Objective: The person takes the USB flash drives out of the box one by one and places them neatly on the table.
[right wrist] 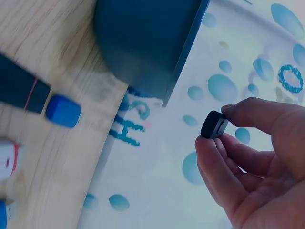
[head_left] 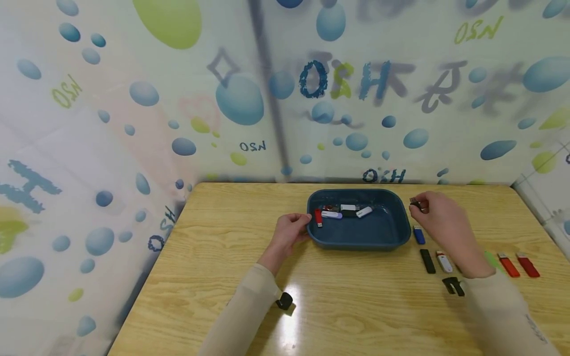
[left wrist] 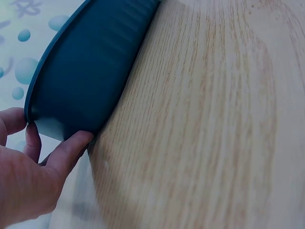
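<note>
A dark blue plastic bin (head_left: 359,244) stands on the table with several USB sticks inside, among them a red one (head_left: 318,217) and a white-and-purple one (head_left: 331,215). At its left end, my left hand (head_left: 288,233) grips the rim and wall between thumb and fingers, also seen with the left hand (left wrist: 35,174) in the left wrist view. Just beyond the bin's right end, my right hand (head_left: 443,222) pinches a black USB stick (head_left: 415,203) above the table. In the right wrist view, the black USB stick (right wrist: 214,125) is between thumb and fingertips, end-on.
On the wooden table (head_left: 213,257), right of the bin, lie a blue USB stick (head_left: 419,235), a black one (head_left: 427,261), a white one (head_left: 444,262), an orange-red one (head_left: 509,265) and a dark red one (head_left: 528,265). Black pieces (head_left: 453,286) lie nearer. A patterned curtain (head_left: 285,99) stands behind.
</note>
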`<state>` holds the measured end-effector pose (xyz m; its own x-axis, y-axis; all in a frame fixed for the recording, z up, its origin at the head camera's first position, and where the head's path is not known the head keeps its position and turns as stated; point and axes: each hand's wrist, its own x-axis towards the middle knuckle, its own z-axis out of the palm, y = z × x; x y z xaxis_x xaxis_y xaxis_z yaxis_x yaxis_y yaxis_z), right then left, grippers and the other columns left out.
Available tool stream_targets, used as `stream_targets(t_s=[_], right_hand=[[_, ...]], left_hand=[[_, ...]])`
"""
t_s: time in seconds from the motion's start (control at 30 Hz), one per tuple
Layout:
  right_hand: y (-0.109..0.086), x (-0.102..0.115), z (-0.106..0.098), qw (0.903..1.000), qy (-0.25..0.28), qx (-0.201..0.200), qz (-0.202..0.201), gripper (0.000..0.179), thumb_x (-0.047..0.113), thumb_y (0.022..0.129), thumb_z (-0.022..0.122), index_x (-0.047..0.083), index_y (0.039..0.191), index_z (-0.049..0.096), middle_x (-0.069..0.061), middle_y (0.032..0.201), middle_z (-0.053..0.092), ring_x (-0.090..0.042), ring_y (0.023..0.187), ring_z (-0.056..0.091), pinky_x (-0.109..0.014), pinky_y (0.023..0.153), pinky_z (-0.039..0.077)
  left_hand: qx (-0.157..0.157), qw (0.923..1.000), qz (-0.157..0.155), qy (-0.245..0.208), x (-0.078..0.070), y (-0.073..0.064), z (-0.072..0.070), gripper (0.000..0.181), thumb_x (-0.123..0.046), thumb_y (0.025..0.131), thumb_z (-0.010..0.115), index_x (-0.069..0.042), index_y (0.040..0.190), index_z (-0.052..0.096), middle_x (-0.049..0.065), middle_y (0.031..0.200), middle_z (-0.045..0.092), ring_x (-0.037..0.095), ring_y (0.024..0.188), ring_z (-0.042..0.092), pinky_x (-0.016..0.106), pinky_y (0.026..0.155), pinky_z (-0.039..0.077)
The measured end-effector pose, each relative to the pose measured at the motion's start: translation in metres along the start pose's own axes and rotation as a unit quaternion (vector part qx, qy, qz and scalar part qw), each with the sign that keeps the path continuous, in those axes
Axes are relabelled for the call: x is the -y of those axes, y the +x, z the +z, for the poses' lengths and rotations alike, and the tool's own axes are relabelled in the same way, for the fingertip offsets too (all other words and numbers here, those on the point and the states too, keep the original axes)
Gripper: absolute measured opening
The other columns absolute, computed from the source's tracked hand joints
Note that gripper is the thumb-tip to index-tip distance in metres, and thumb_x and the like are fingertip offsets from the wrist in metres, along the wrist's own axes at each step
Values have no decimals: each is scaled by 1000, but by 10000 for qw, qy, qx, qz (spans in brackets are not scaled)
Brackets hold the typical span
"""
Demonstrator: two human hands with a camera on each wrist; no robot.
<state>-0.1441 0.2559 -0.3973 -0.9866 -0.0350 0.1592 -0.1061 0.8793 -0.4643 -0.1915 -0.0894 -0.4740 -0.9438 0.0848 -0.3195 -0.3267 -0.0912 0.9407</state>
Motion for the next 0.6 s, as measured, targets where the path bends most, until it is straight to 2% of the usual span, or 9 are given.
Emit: stream_targets(t_s=[0.13, 0.6], right_hand=[[-5, -9, -2, 10000, 14, -50, 60, 32, 17, 100, 64, -10, 116, 68, -25, 99, 70, -37, 84, 67, -51, 64, 54], [-11, -38, -2, 9988, -148, 111, 449, 34, 19, 99, 65, -13, 111, 66, -24, 94, 70, -33, 75, 64, -43, 58, 51]], left_hand=[[-11, 10000, -18, 28, 0, 0, 0, 28, -16, 101, 68, 8, 114, 66, 18, 108, 71, 19, 87, 72, 37, 80, 63], [37, 10000, 31, -60, 1, 0, -1, 27, -16, 100, 69, 8, 112, 65, 16, 104, 70, 18, 86, 71, 38, 80, 63]])
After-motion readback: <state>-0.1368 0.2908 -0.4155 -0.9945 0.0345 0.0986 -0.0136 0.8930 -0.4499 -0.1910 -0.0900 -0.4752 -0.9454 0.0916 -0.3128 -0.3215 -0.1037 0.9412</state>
